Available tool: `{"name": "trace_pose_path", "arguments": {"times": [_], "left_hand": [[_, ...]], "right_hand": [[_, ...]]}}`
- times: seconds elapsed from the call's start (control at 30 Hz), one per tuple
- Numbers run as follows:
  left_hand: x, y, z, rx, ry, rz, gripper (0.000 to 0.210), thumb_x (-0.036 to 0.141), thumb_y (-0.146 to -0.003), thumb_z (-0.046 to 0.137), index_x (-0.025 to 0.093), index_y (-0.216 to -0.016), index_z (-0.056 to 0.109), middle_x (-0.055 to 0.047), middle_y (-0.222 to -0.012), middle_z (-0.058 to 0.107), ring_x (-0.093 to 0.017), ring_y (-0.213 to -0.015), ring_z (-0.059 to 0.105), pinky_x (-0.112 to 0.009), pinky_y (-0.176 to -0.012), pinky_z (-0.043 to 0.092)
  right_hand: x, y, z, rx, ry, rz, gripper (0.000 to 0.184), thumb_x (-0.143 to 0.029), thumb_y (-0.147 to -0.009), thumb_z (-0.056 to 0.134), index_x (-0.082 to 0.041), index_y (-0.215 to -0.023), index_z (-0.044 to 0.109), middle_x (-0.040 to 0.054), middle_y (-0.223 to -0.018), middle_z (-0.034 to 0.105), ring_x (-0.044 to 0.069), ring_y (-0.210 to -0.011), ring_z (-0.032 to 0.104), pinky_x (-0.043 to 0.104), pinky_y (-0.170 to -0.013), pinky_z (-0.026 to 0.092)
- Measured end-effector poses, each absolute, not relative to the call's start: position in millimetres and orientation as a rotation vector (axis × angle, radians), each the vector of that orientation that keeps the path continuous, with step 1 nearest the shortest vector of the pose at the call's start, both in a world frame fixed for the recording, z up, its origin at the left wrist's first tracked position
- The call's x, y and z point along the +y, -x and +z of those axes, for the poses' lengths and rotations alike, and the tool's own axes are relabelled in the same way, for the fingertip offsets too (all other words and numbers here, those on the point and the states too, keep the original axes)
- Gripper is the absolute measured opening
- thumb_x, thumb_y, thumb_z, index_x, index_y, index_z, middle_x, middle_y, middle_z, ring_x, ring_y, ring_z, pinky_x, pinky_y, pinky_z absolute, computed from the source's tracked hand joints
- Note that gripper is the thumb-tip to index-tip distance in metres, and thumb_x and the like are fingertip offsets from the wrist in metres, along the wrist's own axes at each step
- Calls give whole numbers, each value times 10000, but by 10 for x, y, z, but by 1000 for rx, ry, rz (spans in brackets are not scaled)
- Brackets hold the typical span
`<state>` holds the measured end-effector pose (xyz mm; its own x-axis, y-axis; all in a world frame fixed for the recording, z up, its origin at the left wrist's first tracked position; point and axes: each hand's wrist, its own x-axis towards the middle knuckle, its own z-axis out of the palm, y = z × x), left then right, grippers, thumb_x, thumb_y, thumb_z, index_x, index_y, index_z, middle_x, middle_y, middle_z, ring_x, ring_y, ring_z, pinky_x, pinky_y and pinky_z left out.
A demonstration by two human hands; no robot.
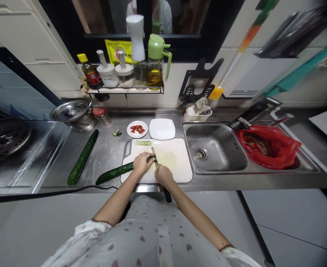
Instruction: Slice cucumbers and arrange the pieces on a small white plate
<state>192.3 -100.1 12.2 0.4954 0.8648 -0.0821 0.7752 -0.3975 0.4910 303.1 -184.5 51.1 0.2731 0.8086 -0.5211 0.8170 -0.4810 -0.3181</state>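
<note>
A long dark green cucumber point(114, 173) lies slantwise, its right part on the white cutting board point(174, 163) and its left end on the steel counter. My left hand point(141, 163) is closed over the cucumber near its cut end. My right hand point(163, 175) grips a knife point(154, 154) by its black handle, with the blade upright against that cut end. Several thin cucumber slices point(142, 142) form a row along the board's upper left. Behind the board stand a round plate point(130, 132) of chopped red pieces point(138, 128) and a white square plate point(162, 128).
Another cucumber point(83, 157) rests on the counter at left, with small cucumber ends point(117, 132) beyond it. A lidded steel pot point(81, 118) stands back left. To the right are the sink point(219, 148) and a red plastic bag point(277, 148). Bottles fill a wall rack point(124, 90).
</note>
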Motion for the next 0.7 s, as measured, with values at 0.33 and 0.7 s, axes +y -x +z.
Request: {"name": "trace_pose_path", "arguments": {"times": [0.33, 0.7], "left_hand": [[-986, -1913, 89, 1345, -2282, 258, 285, 453, -892, 494, 310, -1074, 659, -7, -1107, 642, -192, -1040, 554, -300, -862, 415], [-988, -1918, 115, 1343, -2274, 250, 287, 456, -894, 491, 309, -1073, 659, -5, -1107, 641, -190, -1043, 551, -298, -863, 413]], "right_hand": [[-1844, -3021, 487, 1601, -2496, -989, 322, -178, -895, 350, -115, -1115, 576, 162, -1042, 669, 228, -984, 628, 288, -760, 430], [-1847, -3027, 468, 1620, -2483, -982, 323, -175, -898, 344, -109, -1120, 569, 159, -1042, 669, 230, -977, 626, 287, -752, 426]]}}
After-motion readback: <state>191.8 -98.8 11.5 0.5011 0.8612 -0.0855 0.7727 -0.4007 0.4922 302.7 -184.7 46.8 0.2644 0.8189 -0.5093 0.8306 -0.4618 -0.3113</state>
